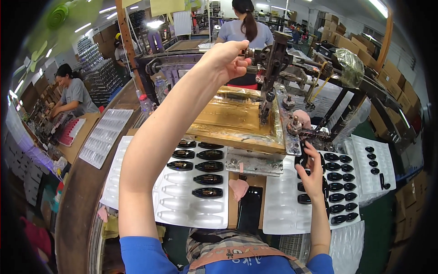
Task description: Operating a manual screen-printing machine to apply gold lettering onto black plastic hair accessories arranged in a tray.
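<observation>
High over the bench, my left hand (228, 58) is closed around a handle on the dark metal arm (273, 64) of a screen-printing press. Below that arm lies a framed printing screen (237, 112), its surface gold-brown. My right hand (313, 176) is at the press's right side, thumb and fingers closed about a glossy black oval piece (301, 158), partly hidden. Beneath this hand is a white moulded tray (279, 214) with more black pieces. Left of the press, another white tray (166, 219) carries black pieces with gold print (207, 192).
A pink cloth (238, 188) hangs under the press beside a dark flat object (250, 210). Further trays lie left (107, 137) and right (381, 160). Bottles (146, 104) stand behind my left arm. One co-worker (246, 27) is ahead, another (75, 93) at left.
</observation>
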